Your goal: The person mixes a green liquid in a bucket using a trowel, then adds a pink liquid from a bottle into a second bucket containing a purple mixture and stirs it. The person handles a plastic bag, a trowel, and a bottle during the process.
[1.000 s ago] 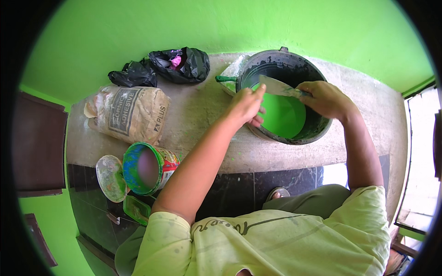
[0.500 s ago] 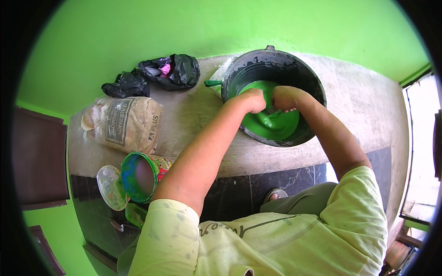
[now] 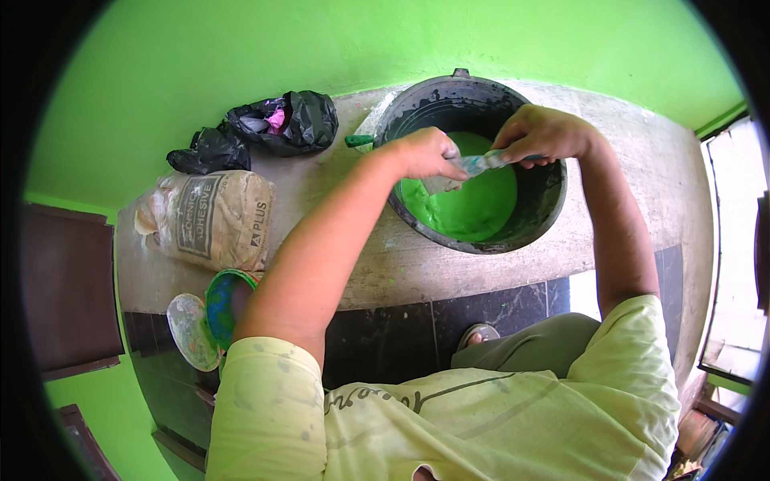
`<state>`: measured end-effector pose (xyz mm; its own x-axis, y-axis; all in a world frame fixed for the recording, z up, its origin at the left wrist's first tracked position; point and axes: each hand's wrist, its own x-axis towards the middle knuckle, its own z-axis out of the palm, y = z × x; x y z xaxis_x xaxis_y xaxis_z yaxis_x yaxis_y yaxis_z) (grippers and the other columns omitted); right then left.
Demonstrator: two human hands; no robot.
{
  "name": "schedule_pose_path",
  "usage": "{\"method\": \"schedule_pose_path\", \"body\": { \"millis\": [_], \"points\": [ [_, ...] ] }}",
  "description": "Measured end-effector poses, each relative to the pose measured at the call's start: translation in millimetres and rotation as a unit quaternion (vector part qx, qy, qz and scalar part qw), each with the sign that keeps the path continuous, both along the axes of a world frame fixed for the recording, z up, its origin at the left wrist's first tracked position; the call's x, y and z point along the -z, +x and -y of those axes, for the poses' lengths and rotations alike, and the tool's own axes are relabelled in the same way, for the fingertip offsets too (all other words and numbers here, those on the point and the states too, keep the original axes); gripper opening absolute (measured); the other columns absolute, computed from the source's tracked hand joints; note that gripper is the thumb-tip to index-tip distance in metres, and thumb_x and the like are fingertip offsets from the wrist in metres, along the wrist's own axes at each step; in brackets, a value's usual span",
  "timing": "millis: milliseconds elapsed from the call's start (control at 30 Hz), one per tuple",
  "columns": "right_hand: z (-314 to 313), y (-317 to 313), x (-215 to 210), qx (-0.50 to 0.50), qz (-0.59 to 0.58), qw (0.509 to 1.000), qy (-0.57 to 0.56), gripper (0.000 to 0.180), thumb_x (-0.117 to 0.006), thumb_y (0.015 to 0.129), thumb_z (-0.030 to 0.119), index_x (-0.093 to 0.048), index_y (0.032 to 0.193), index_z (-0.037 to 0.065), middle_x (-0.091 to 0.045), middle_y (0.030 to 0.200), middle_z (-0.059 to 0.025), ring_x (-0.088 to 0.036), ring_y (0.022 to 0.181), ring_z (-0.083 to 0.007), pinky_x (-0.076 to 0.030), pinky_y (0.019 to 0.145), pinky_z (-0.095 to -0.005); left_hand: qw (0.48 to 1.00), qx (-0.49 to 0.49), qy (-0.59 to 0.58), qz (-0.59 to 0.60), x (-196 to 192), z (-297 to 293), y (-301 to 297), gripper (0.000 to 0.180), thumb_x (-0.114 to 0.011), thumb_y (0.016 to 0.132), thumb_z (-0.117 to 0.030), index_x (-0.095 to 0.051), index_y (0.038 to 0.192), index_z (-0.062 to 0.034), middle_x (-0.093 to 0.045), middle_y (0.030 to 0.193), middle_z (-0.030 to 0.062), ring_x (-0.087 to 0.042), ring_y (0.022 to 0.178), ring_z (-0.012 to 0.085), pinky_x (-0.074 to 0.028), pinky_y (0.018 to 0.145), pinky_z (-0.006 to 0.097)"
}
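A large black tub (image 3: 545, 210) holds bright green paint (image 3: 473, 210). Above the paint, my right hand (image 3: 553, 132) grips one end of a pale, blue-green-stained tool (image 3: 484, 163) that looks like a scraper. My left hand (image 3: 427, 154) pinches the tool nearer its broad, pale end, which hangs by the tub's left inner side. Fingers cover parts of it, so its exact kind is unclear. A green-handled tool (image 3: 358, 140) pokes out beside the tub's left rim.
Left of the tub lie black plastic bags (image 3: 301, 124) and a brown paper sack (image 3: 220, 218). A paint-smeared pail (image 3: 220, 309) and its round lid (image 3: 191, 330) are near my left arm. Behind the tub rises a green wall (image 3: 449, 36); black tiles (image 3: 381, 337) edge the grey ledge.
Both hands have risen out of the tub, the right one moving up and rightward. The stained tool, mostly hidden before, now shows between them. The view has shifted slightly.
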<state>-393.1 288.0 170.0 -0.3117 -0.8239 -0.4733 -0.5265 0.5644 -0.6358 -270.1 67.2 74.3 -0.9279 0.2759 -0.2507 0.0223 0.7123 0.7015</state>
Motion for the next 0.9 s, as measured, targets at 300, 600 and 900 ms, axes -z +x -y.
{"method": "schedule_pose_path", "body": {
  "millis": [300,600,900],
  "points": [
    [-26.3,-17.0,19.0,0.077,0.081,0.993,-0.040,0.031,-0.080,0.088,0.025,-0.079,0.108,0.001,-0.065,0.063,-0.0026,-0.056,0.049,-0.0075,-0.040,0.042,-0.0227,0.978,-0.174,0.110,0.036,-0.8,-7.4,21.5,0.046,-0.083,0.090,-0.033,-0.071,0.107,0.0080,-0.073,0.080,0.0116,-0.068,0.058,0.0120,-0.054,0.049,0.026],
    [-15.6,-13.6,30.1,0.083,0.035,0.996,0.017,0.024,-0.071,0.093,0.021,-0.077,0.105,0.001,-0.067,0.065,-0.0053,-0.059,0.050,-0.0101,-0.045,0.044,-0.0265,0.929,-0.275,0.234,0.080,26.3,14.3,15.5,0.040,-0.056,0.106,-0.030,-0.073,0.113,0.0052,-0.072,0.087,0.0151,-0.069,0.065,0.0212,-0.059,0.061,0.033],
    [49.6,34.0,118.5,-0.093,-0.249,0.941,0.211,0.023,-0.066,0.086,0.008,-0.079,0.105,0.004,-0.076,0.110,-0.0193,-0.075,0.102,-0.0351,-0.061,0.082,-0.0448,0.876,-0.313,0.171,0.324,49.3,-32.8,-21.9,0.065,-0.036,0.110,-0.042,-0.030,0.158,0.0015,-0.031,0.156,0.0388,-0.049,0.134,0.0556,-0.047,0.101,0.073]
  ]
}}
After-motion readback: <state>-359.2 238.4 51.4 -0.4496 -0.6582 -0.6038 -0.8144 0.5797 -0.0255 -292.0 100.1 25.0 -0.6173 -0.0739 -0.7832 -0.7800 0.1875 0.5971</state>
